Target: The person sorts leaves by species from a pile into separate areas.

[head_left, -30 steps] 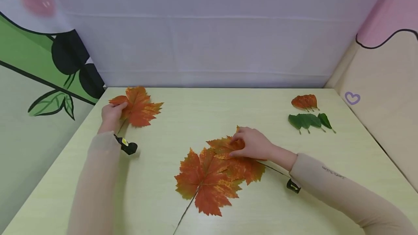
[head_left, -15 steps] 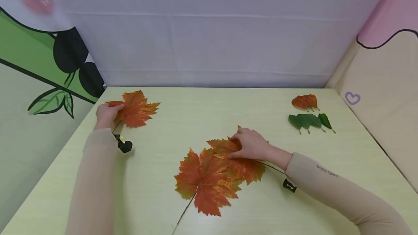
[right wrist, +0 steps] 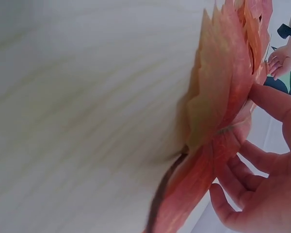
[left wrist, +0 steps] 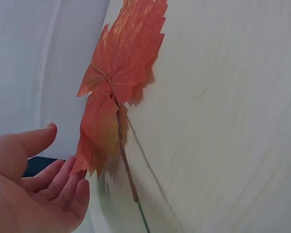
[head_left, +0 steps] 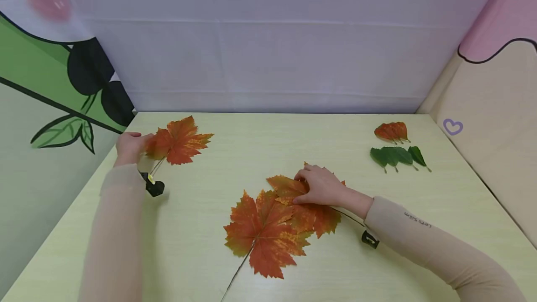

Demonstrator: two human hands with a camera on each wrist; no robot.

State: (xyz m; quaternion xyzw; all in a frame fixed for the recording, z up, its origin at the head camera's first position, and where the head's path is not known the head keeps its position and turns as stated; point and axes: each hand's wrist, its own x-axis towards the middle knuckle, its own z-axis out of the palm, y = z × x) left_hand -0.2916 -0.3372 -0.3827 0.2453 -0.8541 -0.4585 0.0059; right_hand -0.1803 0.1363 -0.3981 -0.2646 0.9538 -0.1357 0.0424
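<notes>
An orange maple leaf point(head_left: 182, 141) with a thin stem lies at the table's back left. My left hand point(head_left: 129, 147) is at its left edge; in the left wrist view the thumb stands apart and the relaxed fingertips point(left wrist: 77, 177) are right at the leaf's lower tip. My right hand point(head_left: 320, 188) rests over a second maple leaf point(head_left: 314, 218) mid-table and partly hides it. In the right wrist view the thumb and spread fingers touch this leaf's surface. A third, larger maple leaf point(head_left: 264, 234) overlaps it in front, its stem pointing towards me.
At the back right of the pale table point(head_left: 189, 246), small reddish leaves point(head_left: 391, 131) lie in a row. Just in front of them is a row of small green leaves point(head_left: 394, 155). A light cloth backdrop point(head_left: 268, 59) rises behind the table, with printed side panels.
My left hand has let go of the back-left maple leaf's lobe and drawn slightly left; that leaf has shifted a little right. My right hand stays over its leaf, nearly unmoved.
</notes>
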